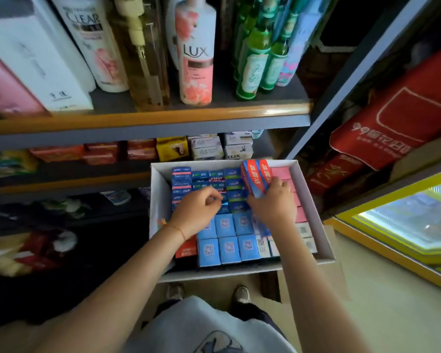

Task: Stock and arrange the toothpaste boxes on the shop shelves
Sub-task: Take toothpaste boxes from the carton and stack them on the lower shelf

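A shopkeeper's right hand [274, 200] lifts a red-and-blue toothpaste box [256, 178] from the far right of a white carton [313, 200], left hand [197, 208] loosely curled, apparently empty, above its centre; shelving it likely comes next.

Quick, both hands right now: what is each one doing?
Left hand: fingers curled over the blue toothpaste boxes in the carton; whether it grips one cannot be told.
Right hand: holding red-and-blue toothpaste boxes, lifted partly out.
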